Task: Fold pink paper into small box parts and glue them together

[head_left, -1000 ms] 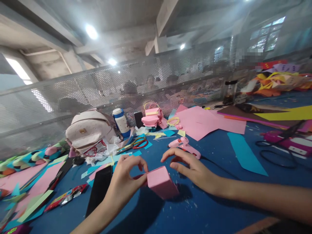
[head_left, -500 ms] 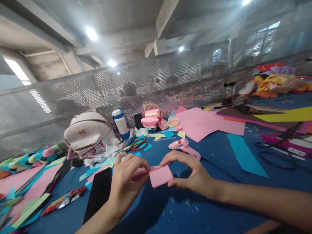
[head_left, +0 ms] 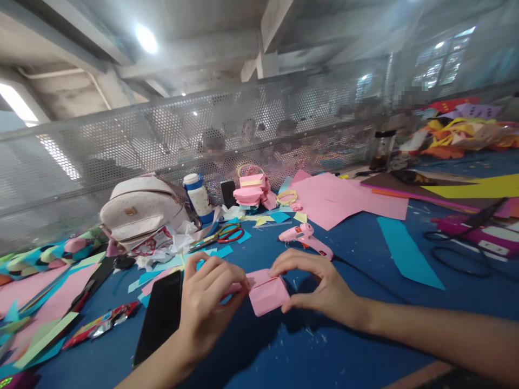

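Nearest, the left hand (head_left: 208, 305) pinches the left part of a pink paper piece (head_left: 268, 298), its fingers closed on the paper. The right hand (head_left: 324, 289) grasps the other end—thumb at the lower right edge, fingers at the top. The folded piece sits between the two hands, above the blue bench (head_left: 336, 346).

A black phone (head_left: 156, 319) lies just beside the left wrist, with a red snack wrapper (head_left: 101, 325) to its left. Beyond the right hand lies a pink glue gun (head_left: 306, 239), its cord trailing right towards a blue paper strip (head_left: 409, 254).

Farther off are red-handled scissors (head_left: 230, 233), then a pale backpack (head_left: 141, 216), a white-and-blue bottle (head_left: 198, 199) and large pink sheets (head_left: 330, 200)—all before a perforated metal partition (head_left: 162, 129).
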A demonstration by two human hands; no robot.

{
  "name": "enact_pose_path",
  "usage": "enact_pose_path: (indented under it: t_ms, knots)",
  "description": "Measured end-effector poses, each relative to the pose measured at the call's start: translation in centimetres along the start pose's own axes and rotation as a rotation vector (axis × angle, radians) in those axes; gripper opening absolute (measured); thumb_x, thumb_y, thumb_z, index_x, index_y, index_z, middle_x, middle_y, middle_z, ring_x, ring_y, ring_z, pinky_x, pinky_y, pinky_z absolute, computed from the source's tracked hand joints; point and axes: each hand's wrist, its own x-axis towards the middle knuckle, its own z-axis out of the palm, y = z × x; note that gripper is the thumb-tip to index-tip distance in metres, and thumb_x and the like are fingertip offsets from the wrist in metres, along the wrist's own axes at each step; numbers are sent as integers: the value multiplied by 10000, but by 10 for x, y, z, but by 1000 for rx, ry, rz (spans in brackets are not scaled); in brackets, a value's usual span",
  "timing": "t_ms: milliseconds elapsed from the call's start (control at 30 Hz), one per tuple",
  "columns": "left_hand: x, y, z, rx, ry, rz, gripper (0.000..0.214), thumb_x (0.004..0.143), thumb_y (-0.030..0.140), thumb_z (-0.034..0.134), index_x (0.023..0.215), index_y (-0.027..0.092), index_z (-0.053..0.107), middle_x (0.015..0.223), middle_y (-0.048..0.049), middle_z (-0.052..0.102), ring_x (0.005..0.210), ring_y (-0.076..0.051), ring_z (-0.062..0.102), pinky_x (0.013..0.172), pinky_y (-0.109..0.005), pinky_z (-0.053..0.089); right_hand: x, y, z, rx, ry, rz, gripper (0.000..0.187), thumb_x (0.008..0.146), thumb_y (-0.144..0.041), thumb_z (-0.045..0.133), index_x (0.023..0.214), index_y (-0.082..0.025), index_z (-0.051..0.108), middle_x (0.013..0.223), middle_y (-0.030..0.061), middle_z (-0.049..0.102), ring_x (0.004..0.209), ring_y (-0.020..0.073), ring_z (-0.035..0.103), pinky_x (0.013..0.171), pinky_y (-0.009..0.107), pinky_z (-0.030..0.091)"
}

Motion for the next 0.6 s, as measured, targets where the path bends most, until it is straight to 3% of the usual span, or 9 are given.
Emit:
enact_pose_path:
  t_ms: [267, 600]
  knots:
    - [-7, -1, -1, 40, 0, 40, 164, 866, 134, 642, 748, 225, 574, 727, 81, 718, 636, -124, 622, 819, -360, 304, -4, -1, 3, -22, 2, -41, 386, 672, -383, 846, 981, -194, 716, 926, 57, 702, 863, 197, 634, 790, 339, 520]
    - [-9, -1, -2, 29, 6, 19, 162, 869, 141, 631, 743, 227, 578, 732, 77, 727, 648, -122, 622, 830, -365, 306, -4, 0, 8, -25, 41, -75, 347, 665, -320, 863, 957, -190, 726, 914, 59, 707, 865, 204, 641, 798, 330, 514]
